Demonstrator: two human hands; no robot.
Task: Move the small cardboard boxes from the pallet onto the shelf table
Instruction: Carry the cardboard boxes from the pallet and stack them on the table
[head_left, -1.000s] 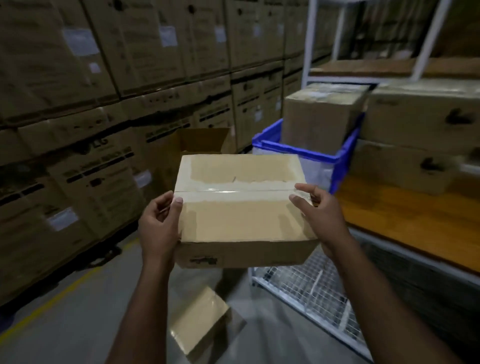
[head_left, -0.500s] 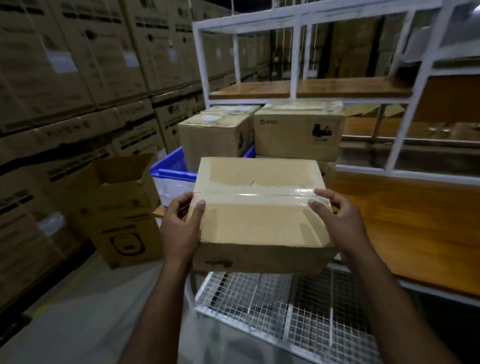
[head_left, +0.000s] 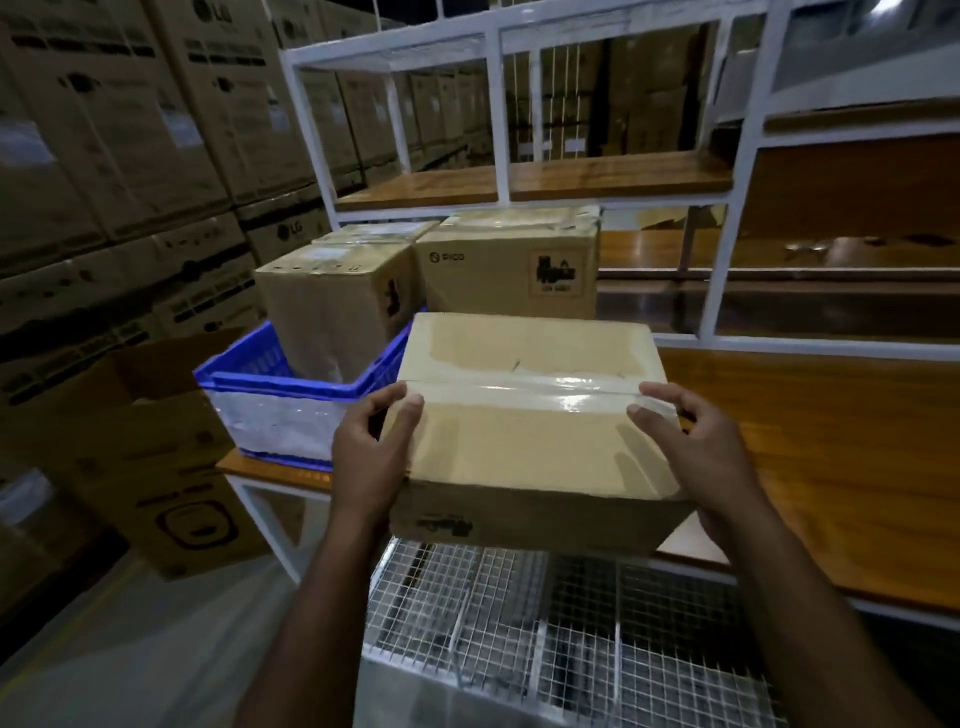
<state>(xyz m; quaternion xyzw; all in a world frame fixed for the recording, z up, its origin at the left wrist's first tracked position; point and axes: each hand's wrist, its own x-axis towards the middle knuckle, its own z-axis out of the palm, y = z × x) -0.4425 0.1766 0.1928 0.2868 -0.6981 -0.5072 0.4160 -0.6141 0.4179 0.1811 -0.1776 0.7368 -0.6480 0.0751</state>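
A person is holding a small cardboard box (head_left: 530, 415) in both bare hands at the front edge of a wooden counter (head_left: 831, 467) framed in white metal. The left hand (head_left: 369, 457) is gripping the box's left side, its thumb lying across the top edge and its fingers (head_left: 387, 402) curling round the near left corner. The right hand (head_left: 701, 457) is gripping the right side, thumb resting on the top near a strip of glossy clear tape that is running across the lid, its fingers (head_left: 670, 400) bending over the far right edge. Whether the box's underside is touching the counter cannot be told; its near face is overhanging the counter's front edge, above a wire mesh cage (head_left: 545, 623).

Just left of the held box, a blue plastic crate (head_left: 270, 384) is sitting on the counter's left end with a taller cardboard carton (head_left: 327, 306) standing inside it. Behind the held box, another carton (head_left: 509, 265) printed with a logo is resting on the counter, with a further box (head_left: 374, 232) partly showing beside it. A wooden upper shelf (head_left: 571, 179) is spanning the white frame above them. On the floor to the left, an open brown carton (head_left: 156, 457) is standing beside a wall of stacked large cartons (head_left: 130, 156).
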